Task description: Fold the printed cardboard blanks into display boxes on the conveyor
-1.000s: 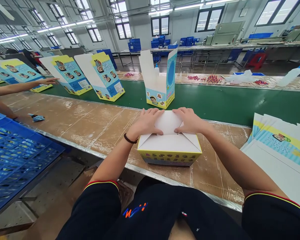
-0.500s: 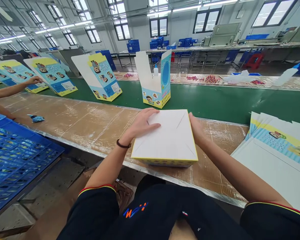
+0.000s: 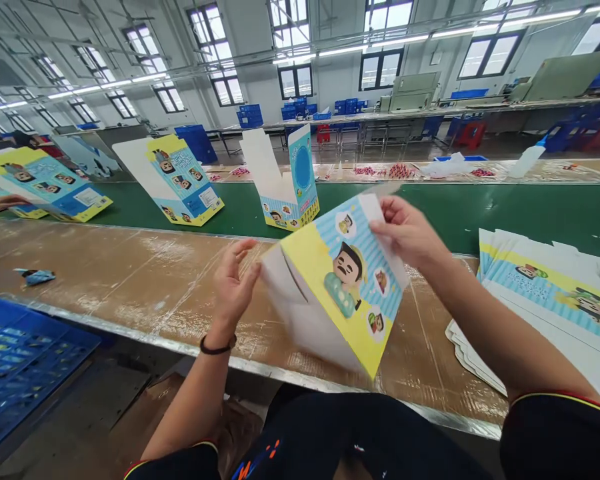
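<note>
A printed cardboard box [image 3: 350, 273], yellow and striped blue with cartoon figures, hangs tilted above the bench in front of me. Its white bottom faces lower left and is smeared by motion. My right hand [image 3: 405, 230] grips the white edge at its upper right, thumb on the near face, other fingers partly hidden behind. My left hand [image 3: 236, 283] is beside the left corner with fingers apart and curved; the thumb is close to the box, and I cannot tell whether it touches.
Open printed boxes [image 3: 293, 193] stand in a row on the green conveyor [image 3: 430, 213]. Flat box blanks [image 3: 555, 287] are stacked at the right. A blue crate [image 3: 30, 367] is at the lower left, near a small blue packet [image 3: 36, 277]. Another person's hand [image 3: 5, 202] reaches in from the left.
The box was lying bottom up on the bench under both hands. Now it is lifted and turned, held by the right hand, while the left has come off its white bottom.
</note>
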A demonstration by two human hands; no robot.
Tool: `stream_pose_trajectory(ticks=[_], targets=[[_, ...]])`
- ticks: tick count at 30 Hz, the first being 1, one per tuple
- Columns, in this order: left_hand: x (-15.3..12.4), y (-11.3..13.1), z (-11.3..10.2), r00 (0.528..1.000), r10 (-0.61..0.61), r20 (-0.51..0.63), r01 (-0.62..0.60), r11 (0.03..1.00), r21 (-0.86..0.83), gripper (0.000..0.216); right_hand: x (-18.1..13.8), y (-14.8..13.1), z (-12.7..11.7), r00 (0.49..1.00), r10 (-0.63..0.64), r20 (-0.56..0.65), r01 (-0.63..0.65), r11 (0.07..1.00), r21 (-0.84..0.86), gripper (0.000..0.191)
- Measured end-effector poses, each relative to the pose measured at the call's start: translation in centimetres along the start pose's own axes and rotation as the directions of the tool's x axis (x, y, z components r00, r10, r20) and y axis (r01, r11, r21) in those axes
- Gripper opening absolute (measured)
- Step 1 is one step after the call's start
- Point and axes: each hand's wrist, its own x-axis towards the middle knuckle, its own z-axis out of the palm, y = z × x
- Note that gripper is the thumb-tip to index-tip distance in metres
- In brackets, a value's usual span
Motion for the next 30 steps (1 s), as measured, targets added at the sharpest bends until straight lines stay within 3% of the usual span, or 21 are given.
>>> stream_pose_trajectory(ticks=[2, 5, 7, 10, 13, 18, 24, 27, 30], targets=[[-1.1, -2.1, 2.3, 0.999, -0.026, 0.02, 0.024, 0.996, 0.081, 0.04, 2.5, -1.7, -1.7, 0.984, -0.166, 0.06, 0.176, 0.953, -0.245, 0.045], [-3.9, -5.1, 5.8, 0.978, -0.065, 0.198, 0.02, 0.975, 0.224, 0.039, 6.1, -1.7, -5.1, 0.963, -0.249, 0.101, 0.253, 0.72, -0.646, 0.029], [-6.1, -6.4, 7.7, 0.941, -0.096, 0.325, -0.01, 0.951, 0.31, 0.037, 8.1, -0.3, -7.4, 0.963, -0.26, 0.069, 0.194, 0.492, -0.849, 0.025], [-8.8, -7.7, 9.3, 0.87, -0.118, 0.478, -0.088, 0.918, 0.386, 0.035, 10.2, 2.5, -10.7, 0.973, -0.229, 0.013, 0.058, 0.19, -0.98, 0.029], [-9.9, -8.3, 9.5, 0.837, -0.093, 0.539, -0.151, 0.907, 0.392, 0.032, 10.9, 5.0, -13.4, 0.983, -0.172, -0.059, -0.052, 0.046, -0.998, 0.034], [-10.1, -8.7, 8.9, 0.846, -0.084, 0.526, -0.166, 0.897, 0.409, 0.032, 10.5, 7.7, -15.3, 0.979, -0.159, -0.125, -0.123, 0.021, -0.992, 0.044], [-10.1, -9.0, 8.5, 0.842, -0.102, 0.53, -0.151, 0.898, 0.413, 0.033, 6.4, 9.5, -15.4, 0.961, -0.269, -0.065, -0.044, 0.084, -0.996, 0.062], [-9.7, -9.2, 8.3, 0.843, -0.111, 0.526, -0.146, 0.894, 0.423, 0.032, 3.3, 9.2, -16.2, 0.959, -0.243, -0.143, -0.117, 0.122, -0.986, 0.056], [-9.3, -9.2, 8.2, 0.841, -0.125, 0.526, -0.138, 0.891, 0.433, 0.032, 1.9, 7.8, -17.5, 0.926, -0.253, -0.28, -0.257, 0.12, -0.959, 0.051]])
